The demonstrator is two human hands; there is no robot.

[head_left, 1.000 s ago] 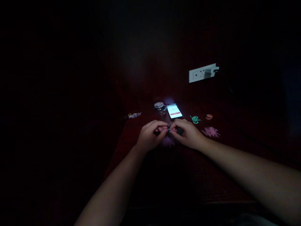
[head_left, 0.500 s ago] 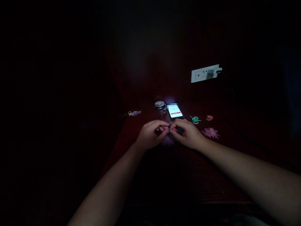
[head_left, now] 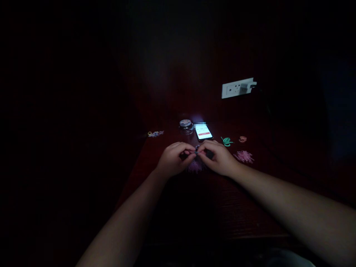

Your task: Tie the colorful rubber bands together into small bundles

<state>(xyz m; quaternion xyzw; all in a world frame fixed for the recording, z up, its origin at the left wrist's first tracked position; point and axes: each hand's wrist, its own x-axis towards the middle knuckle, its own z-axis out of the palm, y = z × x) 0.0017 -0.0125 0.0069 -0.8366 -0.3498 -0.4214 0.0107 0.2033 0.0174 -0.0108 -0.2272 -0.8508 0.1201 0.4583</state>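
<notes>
Over the dark red table, my left hand [head_left: 175, 157] and my right hand [head_left: 217, 155] meet fingertip to fingertip. Between their pinched thumbs and forefingers runs a thin, pale bluish band-like strand [head_left: 196, 151]; its exact kind is too small and dim to tell. A little loop of it shows just above the fingertips. Below the hands lies a heap of purple thin bands [head_left: 195, 166], partly covered by the fingers. Right of my right hand is a pile of pink thin bands [head_left: 244, 156].
A lit phone [head_left: 203, 131] lies beyond the hands, beside a clear lidded jar [head_left: 185, 126]. Green strips [head_left: 227, 141] and orange loops [head_left: 243, 139] are to the right, mixed small bands [head_left: 156, 134] at the left edge. A socket [head_left: 238, 88] with a plug is on the wall.
The whole view has shifted slightly, so everything sits a little further left. Both hands keep their pinch; the fingertips look marginally closer together.
</notes>
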